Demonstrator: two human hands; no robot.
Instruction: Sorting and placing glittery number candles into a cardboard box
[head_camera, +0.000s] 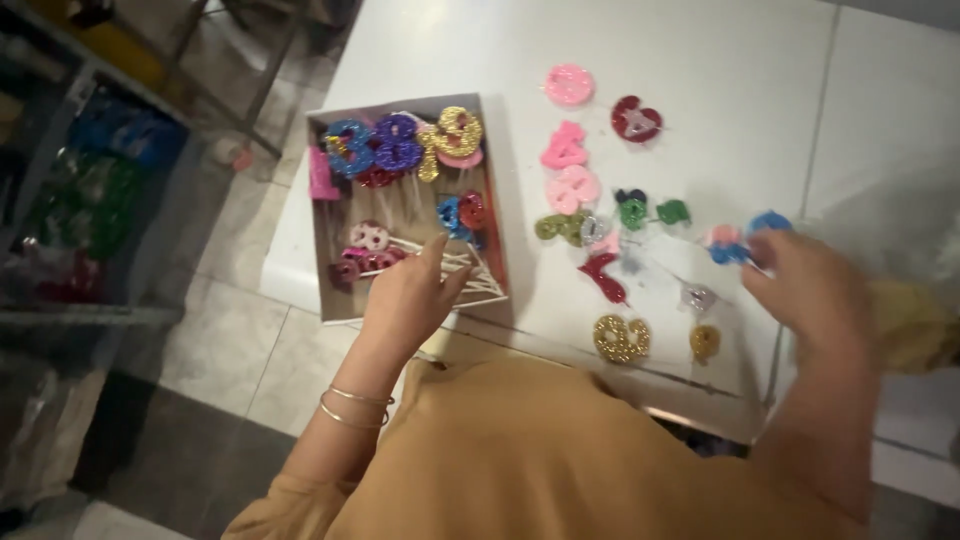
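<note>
A white table (700, 60) stands on a pale tiled floor (250, 340) beside cluttered metal shelving (70, 200).

Blue glitter number candle (768, 222) was pinched at right fingertips (765, 268), tilted, blurred. Shallow cardboard box (497, 200) was filled with glitter number candles on white sticks (470, 277); sticks were touched under left fingertips (440, 255).

One cardboard box (320, 250), two hands, two bangles (352, 408), many glittery number candles (570, 188)

Grey tiled floor (250, 350) and a cluttered metal shelf (70, 200) at left.
</note>
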